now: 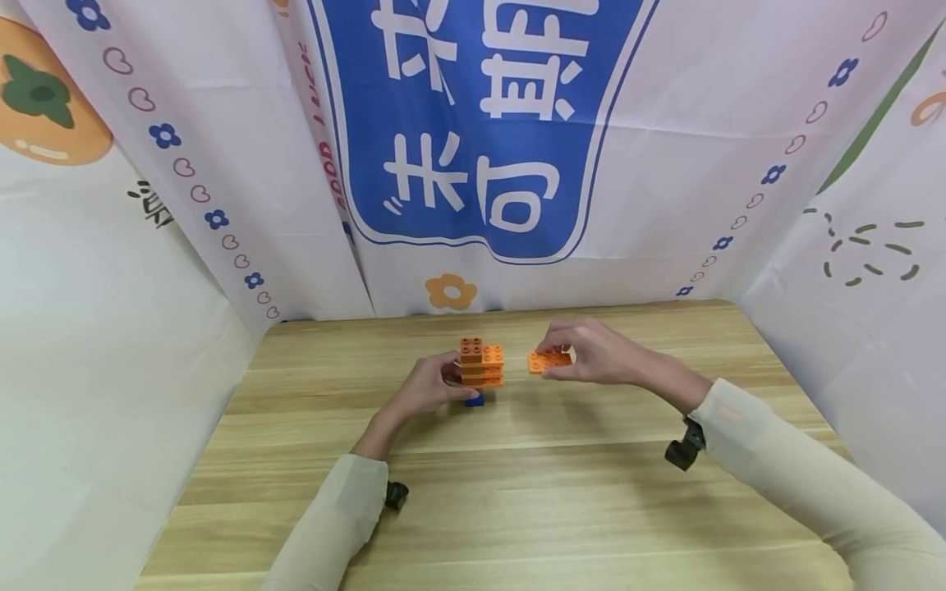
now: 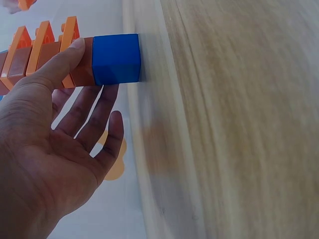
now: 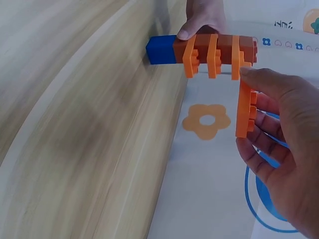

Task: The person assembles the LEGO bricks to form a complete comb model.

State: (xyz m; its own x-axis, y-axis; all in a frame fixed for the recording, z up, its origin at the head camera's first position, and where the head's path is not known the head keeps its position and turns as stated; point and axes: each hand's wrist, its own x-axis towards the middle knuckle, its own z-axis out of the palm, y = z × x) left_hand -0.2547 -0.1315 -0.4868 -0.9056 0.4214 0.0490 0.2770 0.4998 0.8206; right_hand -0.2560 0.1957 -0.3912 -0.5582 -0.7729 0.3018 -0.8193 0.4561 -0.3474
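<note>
A tower of toy building bricks stands on the wooden table, a blue brick [image 2: 116, 59] at its foot. Above that, brown bricks [image 3: 225, 47] alternate with thin orange plates [image 3: 213, 55] that jut out to the right. My left hand [image 1: 429, 384] grips the tower low down from the left, its thumb across the lower brown bricks. To the right of the tower, my right hand [image 1: 591, 353] pinches a loose orange plate [image 3: 243, 104] between thumb and fingers, studs upward. In the head view a gap shows between this plate and the tower.
The wooden table [image 1: 473, 509] reaches back to a printed cloth wall [image 1: 650, 205] close behind the tower. More white cloth hangs at both sides. A dark wrist camera [image 1: 684, 445] sits at the right cuff, another camera [image 1: 397, 495] at the left.
</note>
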